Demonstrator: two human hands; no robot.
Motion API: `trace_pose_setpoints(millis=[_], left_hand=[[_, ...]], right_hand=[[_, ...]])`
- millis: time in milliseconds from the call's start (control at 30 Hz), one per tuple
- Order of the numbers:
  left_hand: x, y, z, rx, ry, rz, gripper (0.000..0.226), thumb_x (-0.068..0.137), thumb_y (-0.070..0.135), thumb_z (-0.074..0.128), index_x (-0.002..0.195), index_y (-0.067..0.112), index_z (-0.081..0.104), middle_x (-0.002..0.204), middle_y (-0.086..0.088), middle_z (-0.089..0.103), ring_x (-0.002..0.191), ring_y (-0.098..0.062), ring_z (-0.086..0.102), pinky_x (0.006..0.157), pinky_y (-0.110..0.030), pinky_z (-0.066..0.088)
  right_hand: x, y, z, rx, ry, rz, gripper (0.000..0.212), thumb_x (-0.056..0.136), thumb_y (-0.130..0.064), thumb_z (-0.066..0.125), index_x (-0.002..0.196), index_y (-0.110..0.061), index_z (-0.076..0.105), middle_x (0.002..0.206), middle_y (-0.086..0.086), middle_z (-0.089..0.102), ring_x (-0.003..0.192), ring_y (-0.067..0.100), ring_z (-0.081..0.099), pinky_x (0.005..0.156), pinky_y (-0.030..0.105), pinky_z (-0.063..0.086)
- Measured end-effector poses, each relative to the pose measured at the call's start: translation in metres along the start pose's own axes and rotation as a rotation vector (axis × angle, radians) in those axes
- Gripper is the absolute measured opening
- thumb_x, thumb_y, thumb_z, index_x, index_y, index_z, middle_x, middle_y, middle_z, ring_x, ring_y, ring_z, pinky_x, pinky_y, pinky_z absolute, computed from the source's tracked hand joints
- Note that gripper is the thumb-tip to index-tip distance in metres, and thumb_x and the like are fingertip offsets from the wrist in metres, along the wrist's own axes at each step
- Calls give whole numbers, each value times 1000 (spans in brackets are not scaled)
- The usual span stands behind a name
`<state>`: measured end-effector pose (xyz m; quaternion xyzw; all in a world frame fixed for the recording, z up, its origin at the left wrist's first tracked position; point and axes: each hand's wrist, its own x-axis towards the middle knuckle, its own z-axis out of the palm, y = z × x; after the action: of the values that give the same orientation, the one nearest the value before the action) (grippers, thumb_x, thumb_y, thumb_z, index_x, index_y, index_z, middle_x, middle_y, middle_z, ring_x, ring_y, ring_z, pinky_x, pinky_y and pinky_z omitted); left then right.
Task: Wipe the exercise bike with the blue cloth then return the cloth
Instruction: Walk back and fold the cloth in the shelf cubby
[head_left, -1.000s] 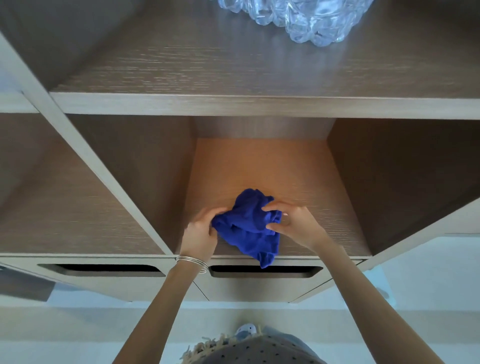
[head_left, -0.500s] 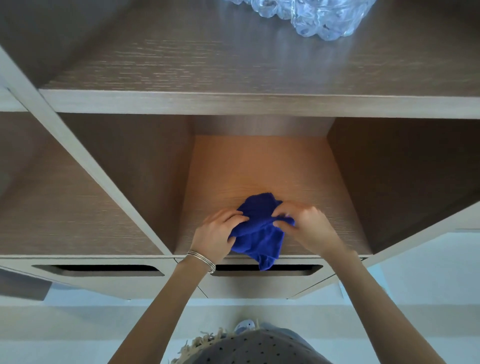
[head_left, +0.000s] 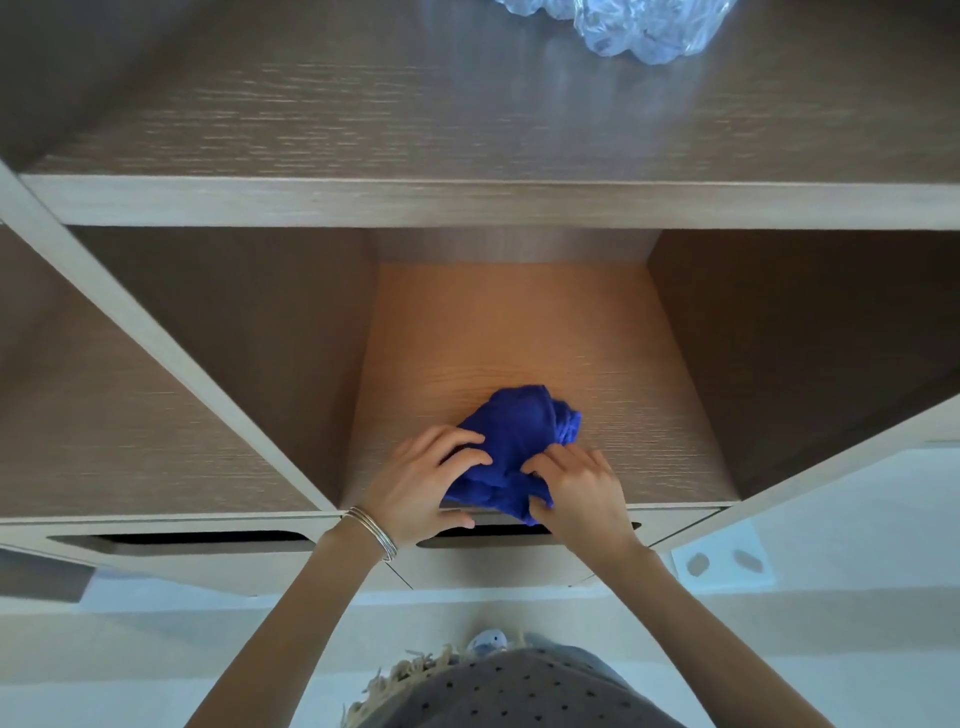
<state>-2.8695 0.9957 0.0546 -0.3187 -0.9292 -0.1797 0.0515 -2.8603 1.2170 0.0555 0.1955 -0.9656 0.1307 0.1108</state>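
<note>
The blue cloth (head_left: 511, 447) lies bunched on the floor of the middle cubby (head_left: 519, 338) of the wooden shelf unit (head_left: 363, 200), close to the front edge, with one corner hanging just over that edge above the drawer slot (head_left: 488, 531). Against the frame a second ago it is more tightly gathered: the loose flap that drooped well over the edge then is now mostly drawn up under the hands, and the bundle sits a little further right within the cubby.

The left hand (head_left: 421, 483) presses on the cloth's left side, fingers curled over the fabric and thumb resting along the shelf lip; earlier those fingers were only touching the cloth's edge, and they have since moved in over it. Thin silver bangles (head_left: 374, 532) circle that wrist. The right hand (head_left: 576, 488) is closed on the cloth's lower right fold, fingertips pinching into the fabric, lower and nearer the front edge than before. Whether either hand lifts the cloth off the board or only pushes it flat is hard to tell from above.

The cubby to the left (head_left: 130, 415) and the one to the right (head_left: 805, 364) show bare wood. On the shelf above, at the top edge of the view, part of a crumpled clear plastic thing (head_left: 644, 31) shows less of itself than earlier. Below, a dotted grey garment (head_left: 519, 696) with a fringed edge fills the lower middle.
</note>
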Motion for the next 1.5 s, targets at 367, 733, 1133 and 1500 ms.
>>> trace_pose_setpoints(millis=[367, 733, 1133, 1500], left_hand=[[39, 15, -40, -669, 207, -413, 32, 62, 36, 51, 92, 40, 63, 93, 23, 69, 92, 0, 65, 84, -22, 50], [93, 17, -17, -147, 60, -531, 32, 87, 17, 59, 118, 26, 58, 125, 5, 57, 107, -23, 58, 83, -37, 49], [50, 21, 11, -180, -161, -262, 29, 74, 33, 75, 100, 21, 66, 126, 6, 59, 126, -15, 45, 98, -32, 43], [44, 9, -2, -245, 23, -272, 16, 75, 32, 61, 81, 19, 69, 113, 6, 68, 117, -17, 56, 93, -34, 48]], right_hand=[[44, 46, -87, 987, -325, 403, 34, 82, 5, 56, 93, -25, 67, 91, -3, 70, 84, 8, 64, 78, 19, 50], [50, 67, -57, 550, 126, 560, 17, 84, -3, 62, 98, -7, 69, 100, 0, 65, 86, 16, 62, 81, 27, 49], [-1, 71, -30, 175, -268, 325, 26, 78, -25, 73, 103, -26, 67, 114, -10, 61, 92, 13, 55, 70, 26, 43], [-5, 39, -52, 65, 105, 260, 8, 72, -22, 77, 78, -24, 73, 84, -10, 69, 97, 23, 56, 77, 33, 43]])
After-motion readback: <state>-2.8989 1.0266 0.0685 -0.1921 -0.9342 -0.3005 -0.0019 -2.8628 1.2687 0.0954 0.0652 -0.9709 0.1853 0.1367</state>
